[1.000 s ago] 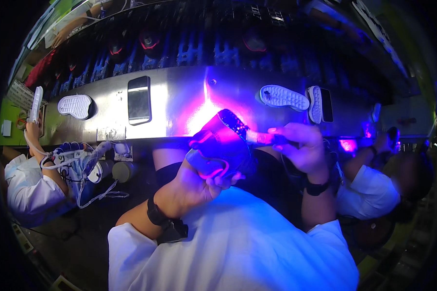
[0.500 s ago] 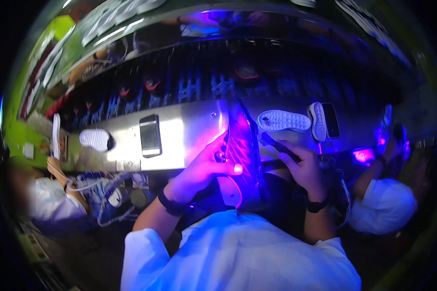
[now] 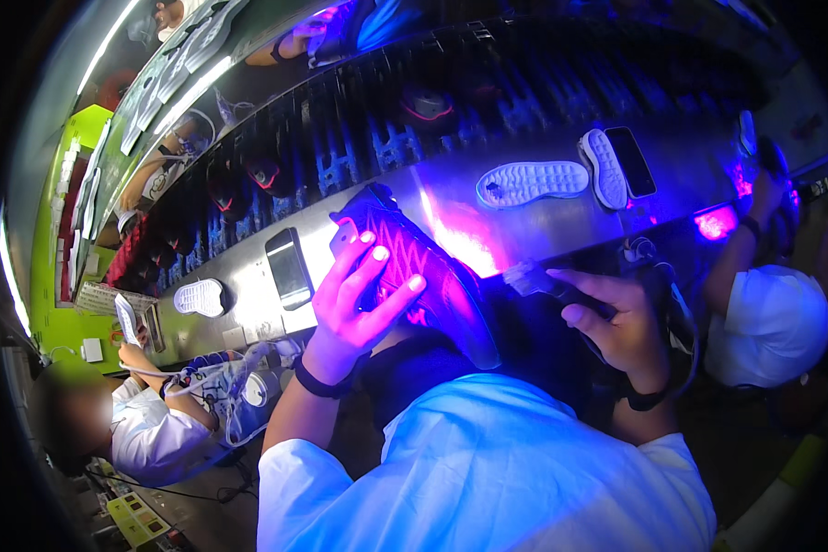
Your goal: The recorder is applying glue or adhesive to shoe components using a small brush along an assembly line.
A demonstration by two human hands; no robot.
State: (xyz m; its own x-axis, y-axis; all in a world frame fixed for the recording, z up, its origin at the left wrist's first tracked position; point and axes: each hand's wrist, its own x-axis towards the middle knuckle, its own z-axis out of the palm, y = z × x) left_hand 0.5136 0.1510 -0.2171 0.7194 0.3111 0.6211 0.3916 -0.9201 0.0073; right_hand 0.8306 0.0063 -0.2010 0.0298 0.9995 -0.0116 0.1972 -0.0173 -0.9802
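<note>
A dark shoe upper with a zigzag pattern leans across my lap, lit red and purple, its top end pointing up and left. My left hand grips its left side, fingers spread over the upper. In my right hand is a small brush with a dark handle; its head is close to the shoe's right side, apparently not touching. Beyond the shoe, a pale shoe sole lies tread up on the metal bench, and a second pale sole lies beside it.
The metal bench runs across in front of me, with a rack of dark shoes behind it. One phone lies at left, another at right. People sit on my left and right. A third sole lies left.
The shoe upper has turned from upright to slanting, and my left fingers now lie over its side. My right hand and the brush have moved away to the right. The whole view has tilted.
</note>
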